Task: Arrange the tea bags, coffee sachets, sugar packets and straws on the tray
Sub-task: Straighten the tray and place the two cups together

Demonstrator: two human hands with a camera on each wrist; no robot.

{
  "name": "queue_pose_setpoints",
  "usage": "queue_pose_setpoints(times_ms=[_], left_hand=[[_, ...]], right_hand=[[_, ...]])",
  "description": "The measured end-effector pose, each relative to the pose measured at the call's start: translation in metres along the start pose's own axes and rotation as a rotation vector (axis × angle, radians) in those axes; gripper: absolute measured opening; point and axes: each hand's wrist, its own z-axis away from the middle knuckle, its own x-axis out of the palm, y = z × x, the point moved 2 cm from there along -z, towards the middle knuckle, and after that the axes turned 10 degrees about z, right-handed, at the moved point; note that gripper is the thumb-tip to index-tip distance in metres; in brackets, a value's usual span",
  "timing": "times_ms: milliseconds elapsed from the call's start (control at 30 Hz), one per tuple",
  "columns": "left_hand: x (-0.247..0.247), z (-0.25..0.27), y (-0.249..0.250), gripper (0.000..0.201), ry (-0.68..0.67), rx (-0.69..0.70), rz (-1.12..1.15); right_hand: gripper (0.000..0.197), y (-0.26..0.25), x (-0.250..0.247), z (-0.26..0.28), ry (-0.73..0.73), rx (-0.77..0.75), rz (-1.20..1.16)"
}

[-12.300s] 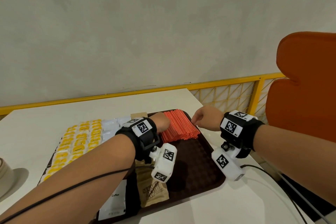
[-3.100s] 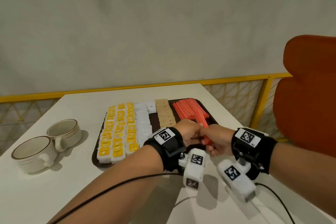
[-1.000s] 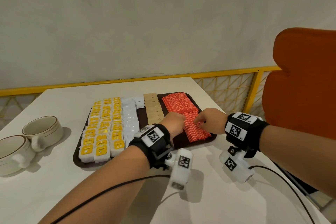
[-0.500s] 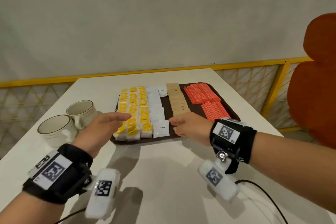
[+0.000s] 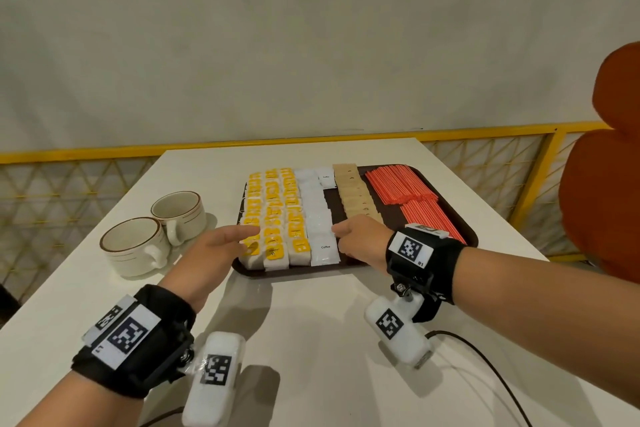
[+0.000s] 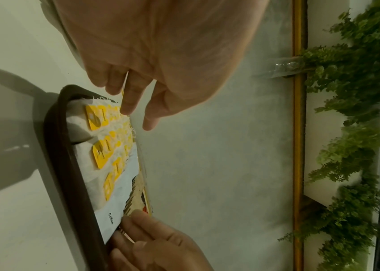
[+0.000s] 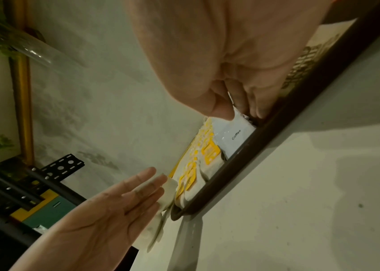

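Observation:
A dark brown tray (image 5: pixel 311 272) holds rows of tea bags (image 5: pixel 273 211) with yellow tags, a column of white coffee sachets (image 5: pixel 317 215), brown sugar packets (image 5: pixel 356 194) and red straws (image 5: pixel 415 198). My left hand (image 5: pixel 249 236) lies flat, its straight fingers (image 7: pixel 151 181) touching the left side of the front tea bags (image 6: pixel 98 119). My right hand (image 5: pixel 337 232) is curled at the right edge of the front coffee sachet (image 7: pixel 235 135). Its thumb lies on the sachet and its fingers (image 7: pixel 253 108) sit beside it at the tray rim (image 7: pixel 253 150).
Two cream cups (image 5: pixel 135 246) (image 5: pixel 180 211) stand on the white table left of the tray. An orange chair (image 5: pixel 606 184) is at the right, and a yellow railing (image 5: pixel 485 132) runs behind the table. A cable (image 5: pixel 485 357) trails from my right wrist.
Both hands have left the straws and moved to the tray's front left. The left hand has gone to the tea bags' outer side and the right hand to the front coffee sachet.

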Motion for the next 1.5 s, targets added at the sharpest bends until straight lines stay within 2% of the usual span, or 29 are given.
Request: queue_pose_setpoints(times_ms=[400,600,667,767,833,967,1067,1200,1367,1433,1500], left_hand=[[-0.005,-0.004,-0.009,0.037,0.037,-0.066,0.036],[-0.015,-0.010,-0.021,0.037,0.122,-0.141,0.139],[-0.016,-0.012,-0.021,0.035,0.184,-0.168,0.207],[-0.013,-0.017,-0.017,0.021,0.179,-0.222,0.247],[-0.011,-0.022,-0.015,0.027,0.192,-0.256,0.241],[-0.013,-0.032,-0.019,0.024,0.242,-0.302,0.183],[-0.015,-0.043,-0.025,0.021,0.247,-0.332,0.105],[-0.015,-0.057,-0.028,0.018,0.254,-0.368,-0.031],[-0.019,-0.085,-0.029,0.019,0.205,-0.425,-0.186],[-0.020,-0.091,-0.027,0.023,0.182,-0.418,-0.266],[-0.022,-0.099,-0.030,0.018,0.162,-0.389,-0.345]], right_hand=[[0.046,0.000,-0.001,0.007,0.021,-0.041,-0.054],[0.052,0.023,-0.031,0.025,0.056,-0.049,-0.146],[0.047,0.037,-0.049,0.029,0.098,-0.045,-0.214],[0.031,0.068,-0.074,0.025,0.232,0.015,-0.320],[0.025,0.092,-0.087,0.020,0.323,0.065,-0.294],[0.027,0.129,-0.102,0.010,0.359,0.192,-0.213],[0.040,0.152,-0.111,0.002,0.403,0.292,-0.141],[0.036,0.172,-0.111,-0.017,0.308,0.371,-0.047],[0.031,0.172,-0.107,-0.046,0.222,0.367,0.183],[0.031,0.174,-0.110,-0.054,0.201,0.379,0.198],[0.033,0.178,-0.113,-0.060,0.176,0.414,0.149]])
